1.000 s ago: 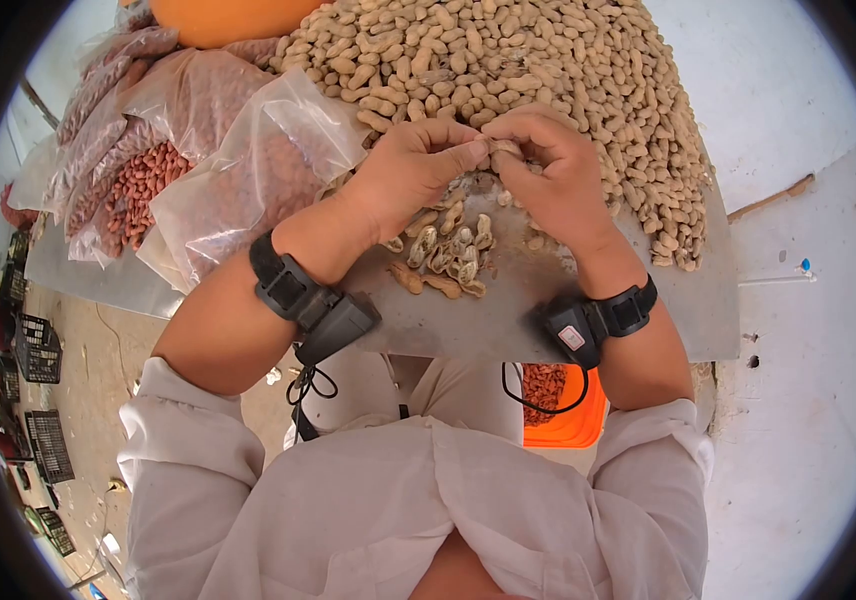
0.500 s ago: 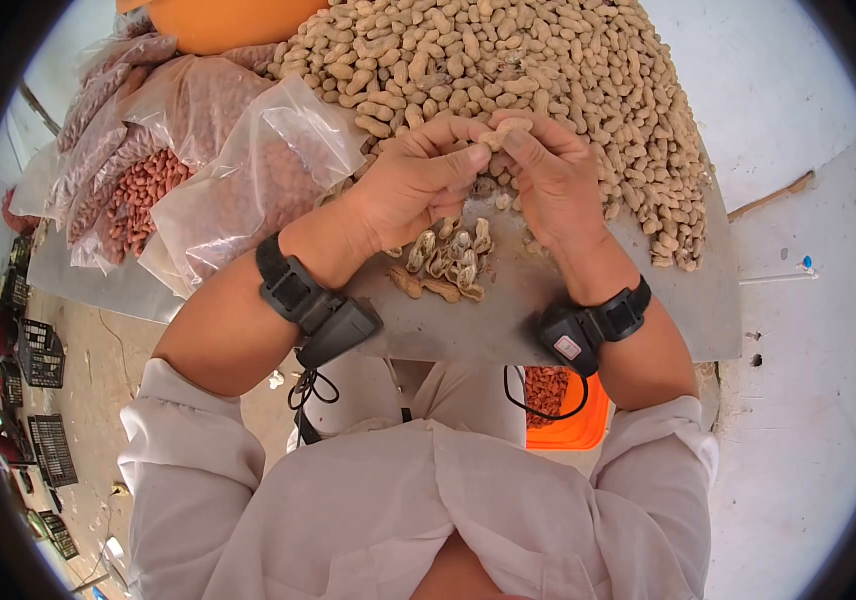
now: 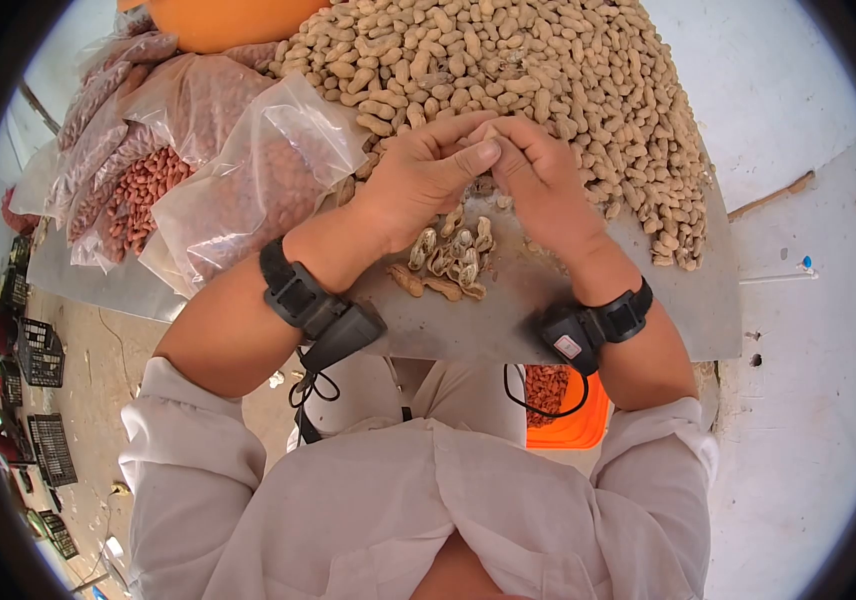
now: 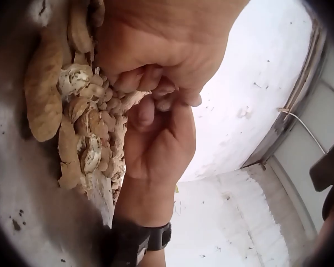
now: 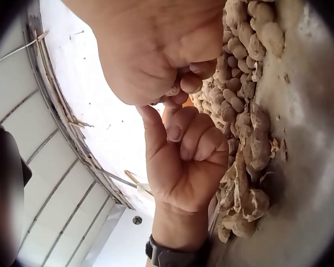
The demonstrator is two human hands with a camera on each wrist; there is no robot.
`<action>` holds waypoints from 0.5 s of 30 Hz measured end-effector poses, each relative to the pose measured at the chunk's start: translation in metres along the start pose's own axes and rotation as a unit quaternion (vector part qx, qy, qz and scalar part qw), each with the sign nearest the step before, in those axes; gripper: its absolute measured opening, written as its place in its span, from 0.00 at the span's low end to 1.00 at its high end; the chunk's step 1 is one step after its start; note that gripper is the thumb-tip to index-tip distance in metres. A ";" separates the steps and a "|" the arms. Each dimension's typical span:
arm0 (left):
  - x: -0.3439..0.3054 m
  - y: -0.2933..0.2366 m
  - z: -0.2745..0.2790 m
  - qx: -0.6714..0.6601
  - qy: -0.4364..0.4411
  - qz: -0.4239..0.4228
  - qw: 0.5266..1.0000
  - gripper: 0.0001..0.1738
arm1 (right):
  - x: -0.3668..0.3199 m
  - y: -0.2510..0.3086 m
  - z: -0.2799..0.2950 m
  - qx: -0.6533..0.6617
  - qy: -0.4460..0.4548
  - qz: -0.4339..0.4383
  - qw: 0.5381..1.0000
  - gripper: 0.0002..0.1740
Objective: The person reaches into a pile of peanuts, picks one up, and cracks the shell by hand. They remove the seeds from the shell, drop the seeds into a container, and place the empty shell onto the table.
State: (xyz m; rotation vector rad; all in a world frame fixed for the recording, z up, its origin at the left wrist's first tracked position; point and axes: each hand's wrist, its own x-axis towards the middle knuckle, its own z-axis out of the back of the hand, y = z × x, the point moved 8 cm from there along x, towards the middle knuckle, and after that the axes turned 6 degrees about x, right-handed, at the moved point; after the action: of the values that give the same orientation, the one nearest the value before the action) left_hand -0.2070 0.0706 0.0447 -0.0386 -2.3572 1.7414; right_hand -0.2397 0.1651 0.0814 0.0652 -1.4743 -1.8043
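Note:
Both hands meet fingertip to fingertip in front of the peanut heap. The left hand and the right hand pinch one peanut between them, mostly covered by fingers. In the left wrist view, the right hand is below the left hand, fingers curled. The right wrist view has the right hand above the left hand, their tips touching around a small piece of the peanut. Opened shells and whole peanuts lie on the metal table just below the hands.
Clear plastic bags of red kernels lie at the left of the metal table, beside an orange container. Under the table's front edge stands an orange basin holding red pieces. Black crates are on the floor at left.
The peanut, plainly visible between the fingertips half a second ago, is now mostly covered. The right hand's fingers have closed in towards the left hand, and both hands have shifted slightly.

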 end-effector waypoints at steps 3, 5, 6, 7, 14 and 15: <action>-0.002 0.004 0.000 0.020 -0.030 0.005 0.999 0.21 | -0.002 0.006 -0.006 -0.035 -0.006 0.079 0.996 0.12; -0.003 0.005 0.001 0.029 -0.045 0.005 0.999 0.20 | -0.001 0.009 -0.007 -0.033 0.002 0.065 0.997 0.12; -0.004 0.005 0.001 0.029 -0.045 0.005 0.999 0.20 | -0.001 0.006 -0.008 -0.005 0.001 0.056 0.998 0.13; -0.004 0.005 0.002 0.030 -0.046 0.005 0.998 0.19 | -0.002 0.001 -0.008 0.024 -0.001 0.047 0.999 0.13; 0.002 0.008 0.009 -0.065 -0.044 0.027 0.997 0.16 | -0.001 -0.016 -0.007 0.181 -0.019 -0.110 0.977 0.13; 0.002 0.008 0.010 -0.064 -0.047 0.028 0.996 0.15 | 0.000 -0.018 -0.004 0.195 -0.029 -0.105 0.975 0.12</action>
State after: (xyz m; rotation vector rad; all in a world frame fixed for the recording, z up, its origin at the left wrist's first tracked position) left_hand -0.2114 0.0642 0.0349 -0.0424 -2.5571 1.6479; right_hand -0.2471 0.1624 0.0646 0.3805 -1.9069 -1.6620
